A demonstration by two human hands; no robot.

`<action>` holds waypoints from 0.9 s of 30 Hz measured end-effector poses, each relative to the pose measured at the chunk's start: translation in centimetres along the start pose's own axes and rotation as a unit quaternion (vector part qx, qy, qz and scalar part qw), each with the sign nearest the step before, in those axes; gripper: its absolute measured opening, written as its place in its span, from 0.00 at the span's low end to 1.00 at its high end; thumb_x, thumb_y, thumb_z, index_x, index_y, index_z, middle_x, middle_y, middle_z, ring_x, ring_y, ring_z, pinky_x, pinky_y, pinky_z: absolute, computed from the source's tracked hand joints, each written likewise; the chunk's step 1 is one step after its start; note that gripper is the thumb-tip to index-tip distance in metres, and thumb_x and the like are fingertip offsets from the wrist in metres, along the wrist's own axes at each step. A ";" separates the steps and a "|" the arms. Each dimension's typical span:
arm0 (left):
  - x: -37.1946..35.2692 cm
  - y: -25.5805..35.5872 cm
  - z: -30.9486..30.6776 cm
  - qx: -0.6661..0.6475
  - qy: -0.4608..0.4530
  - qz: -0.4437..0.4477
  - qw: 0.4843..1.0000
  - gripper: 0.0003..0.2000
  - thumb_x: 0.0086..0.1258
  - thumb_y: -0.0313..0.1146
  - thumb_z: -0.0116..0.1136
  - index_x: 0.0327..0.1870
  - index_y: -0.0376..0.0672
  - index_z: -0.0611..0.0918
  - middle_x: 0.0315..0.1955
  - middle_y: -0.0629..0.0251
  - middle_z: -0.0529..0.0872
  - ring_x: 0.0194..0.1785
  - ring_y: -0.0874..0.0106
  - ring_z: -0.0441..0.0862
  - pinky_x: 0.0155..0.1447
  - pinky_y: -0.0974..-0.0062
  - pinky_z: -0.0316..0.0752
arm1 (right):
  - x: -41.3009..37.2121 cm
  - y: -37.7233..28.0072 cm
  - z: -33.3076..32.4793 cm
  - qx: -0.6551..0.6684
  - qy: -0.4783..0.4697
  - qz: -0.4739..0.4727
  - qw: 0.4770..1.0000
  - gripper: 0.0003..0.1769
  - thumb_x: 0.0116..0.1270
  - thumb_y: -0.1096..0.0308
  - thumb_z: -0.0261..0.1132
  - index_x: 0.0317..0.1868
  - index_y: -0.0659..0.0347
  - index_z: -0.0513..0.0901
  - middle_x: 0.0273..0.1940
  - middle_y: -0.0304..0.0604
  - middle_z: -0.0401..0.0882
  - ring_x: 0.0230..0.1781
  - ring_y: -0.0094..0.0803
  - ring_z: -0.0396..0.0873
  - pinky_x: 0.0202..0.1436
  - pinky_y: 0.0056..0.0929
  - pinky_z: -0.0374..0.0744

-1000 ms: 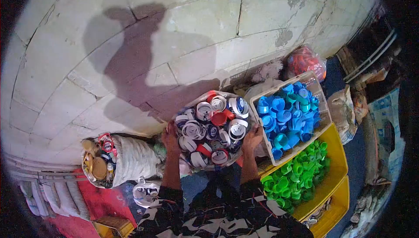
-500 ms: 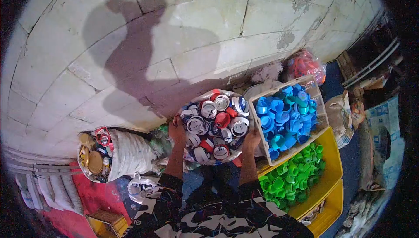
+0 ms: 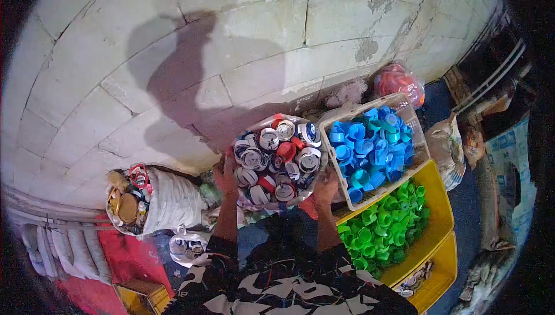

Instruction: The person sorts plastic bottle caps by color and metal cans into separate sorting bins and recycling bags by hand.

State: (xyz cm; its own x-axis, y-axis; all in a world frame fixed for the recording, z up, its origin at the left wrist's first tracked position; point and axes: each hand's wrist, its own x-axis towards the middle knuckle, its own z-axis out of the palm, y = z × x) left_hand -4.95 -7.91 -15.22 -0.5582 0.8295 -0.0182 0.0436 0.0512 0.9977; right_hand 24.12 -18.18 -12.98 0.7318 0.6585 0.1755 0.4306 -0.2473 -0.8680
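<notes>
Drifting slightly left since prior frame, L hand (image 3: 225, 177) & R hand (image 3: 325, 189) are gripping opposite sides of clear plastic bag of white, red & blue caps (image 3: 277, 159), frame centre; white basket of blue caps (image 3: 376, 191) sitting just right.

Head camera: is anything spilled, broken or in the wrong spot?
Nothing is spilling from the container of mixed caps that the left hand and right hand hold. The white crate sits tilted across the yellow crate, with a few teal caps among its blue ones. The wall has flaked plaster patches.
</notes>
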 end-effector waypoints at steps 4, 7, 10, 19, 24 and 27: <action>-1.9 0.4 -2.8 0.232 -0.002 0.176 0.957 0.16 0.61 0.42 0.64 0.43 0.38 0.80 0.41 0.51 0.82 0.45 0.55 0.78 0.50 0.59 0.71 | -0.6 -1.0 -0.7 -0.104 0.001 -0.152 0.983 0.15 0.59 0.66 0.65 0.47 0.61 0.81 0.40 0.55 0.80 0.43 0.54 0.77 0.47 0.49 0.75; -2.5 3.8 -3.0 0.300 -0.046 0.328 0.894 0.16 0.60 0.42 0.65 0.42 0.40 0.81 0.39 0.50 0.82 0.46 0.53 0.77 0.49 0.57 0.70 | -1.0 -2.4 -0.8 -0.127 -0.083 -0.198 0.968 0.15 0.57 0.68 0.65 0.45 0.60 0.81 0.40 0.54 0.80 0.43 0.53 0.77 0.45 0.49 0.75; -2.0 7.6 -2.0 0.348 -0.146 0.338 0.862 0.18 0.60 0.42 0.65 0.44 0.40 0.79 0.38 0.50 0.82 0.46 0.51 0.77 0.51 0.56 0.71 | -1.8 -5.8 -0.5 -0.080 -0.176 -0.238 0.952 0.15 0.52 0.74 0.65 0.43 0.60 0.81 0.41 0.55 0.79 0.44 0.55 0.76 0.49 0.50 0.73; 2.8 6.0 2.5 0.439 -0.260 0.259 0.820 0.22 0.57 0.42 0.63 0.51 0.45 0.76 0.41 0.52 0.84 0.47 0.49 0.80 0.46 0.54 0.75 | 0.3 -11.7 4.2 -0.081 -0.189 -0.269 0.941 0.08 0.56 0.75 0.61 0.37 0.62 0.80 0.33 0.56 0.79 0.36 0.56 0.76 0.41 0.51 0.73; 4.5 6.4 1.2 0.346 -0.271 0.157 0.884 0.14 0.56 0.40 0.64 0.39 0.41 0.83 0.30 0.56 0.85 0.39 0.55 0.83 0.44 0.59 0.76 | 3.4 -12.5 8.5 -0.132 -0.191 -0.326 0.916 0.12 0.53 0.76 0.61 0.40 0.62 0.81 0.31 0.57 0.78 0.35 0.56 0.77 0.42 0.50 0.74; 4.7 8.8 -0.3 0.261 -0.264 0.141 0.918 0.14 0.54 0.38 0.68 0.37 0.39 0.84 0.30 0.57 0.86 0.37 0.62 0.84 0.43 0.64 0.77 | 4.9 -12.4 10.2 -0.209 -0.225 -0.320 0.896 0.18 0.52 0.75 0.61 0.45 0.55 0.83 0.35 0.57 0.78 0.40 0.55 0.77 0.45 0.49 0.76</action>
State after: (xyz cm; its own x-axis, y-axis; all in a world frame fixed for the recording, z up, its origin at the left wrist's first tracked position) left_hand -7.42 -3.76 -6.53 0.0101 0.9976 0.0685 0.5923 -0.0612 0.8034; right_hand 16.99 -4.62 -6.07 0.0181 0.9573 0.2887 0.9153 0.1003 -0.3902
